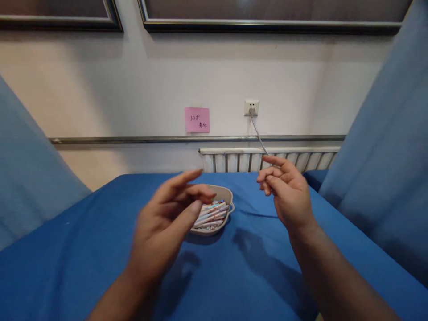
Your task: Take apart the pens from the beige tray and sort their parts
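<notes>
A beige basket (227, 195) with a small loop handle sits on the blue-covered table. Several slim, light-coloured pens (214, 213) with printed patterns lie in it. My left hand (170, 214) is raised in front of the basket and hides its left part. Its fingers are parted from the thumb, with nothing between them. To the right of the basket, my right hand (289, 187) hovers above the cloth, index finger stretched out and the other fingers loosely bent near the thumb. Nothing shows in it. Neither hand appears to touch the basket.
A blue cloth (100, 249) covers the table. Behind it are a white radiator (244, 160), a metal rail (150, 139), a pink note (197, 119) and a socket (251, 108) with a plugged-in cord. Blue curtains (377, 156) hang at both sides.
</notes>
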{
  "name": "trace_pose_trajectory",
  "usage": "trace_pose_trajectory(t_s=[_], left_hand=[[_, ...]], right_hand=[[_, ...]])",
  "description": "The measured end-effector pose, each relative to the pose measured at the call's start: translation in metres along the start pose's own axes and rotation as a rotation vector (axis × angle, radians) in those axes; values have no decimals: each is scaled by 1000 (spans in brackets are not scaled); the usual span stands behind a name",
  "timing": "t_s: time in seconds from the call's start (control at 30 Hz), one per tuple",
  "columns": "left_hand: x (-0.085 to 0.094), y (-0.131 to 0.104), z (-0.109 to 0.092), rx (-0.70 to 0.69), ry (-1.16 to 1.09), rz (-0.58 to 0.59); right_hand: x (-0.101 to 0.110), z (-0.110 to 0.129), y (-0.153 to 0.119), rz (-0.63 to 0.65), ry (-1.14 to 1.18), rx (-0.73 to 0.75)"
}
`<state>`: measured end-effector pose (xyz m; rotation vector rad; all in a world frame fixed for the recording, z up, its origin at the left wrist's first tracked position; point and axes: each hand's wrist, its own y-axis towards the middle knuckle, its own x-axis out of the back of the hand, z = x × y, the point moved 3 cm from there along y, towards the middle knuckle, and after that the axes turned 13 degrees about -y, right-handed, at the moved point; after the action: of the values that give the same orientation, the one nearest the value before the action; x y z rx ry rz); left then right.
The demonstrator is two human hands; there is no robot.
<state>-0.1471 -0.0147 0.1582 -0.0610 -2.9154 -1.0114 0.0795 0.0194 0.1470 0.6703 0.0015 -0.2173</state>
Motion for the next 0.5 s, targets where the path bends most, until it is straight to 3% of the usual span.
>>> trace_pose_trajectory(t_s=[0.13,0.23,0.3,0.4,0.5], left_hand=[[29,20,76,85,433,148],[73,24,132,196,527,-53],[93,17,162,465,356,-171],[90,2,183,611,147,-138],[62,-8,195,638,-201,-113]], right_hand=[[-26,-48,-5,127,-223,-145],[-43,-98,-16,200,-633,-258],[-52,-129,-25,291,-814,-318],[-59,-163,-35,436,-812,-396],[-50,-183,-33,437,-805,-448]])
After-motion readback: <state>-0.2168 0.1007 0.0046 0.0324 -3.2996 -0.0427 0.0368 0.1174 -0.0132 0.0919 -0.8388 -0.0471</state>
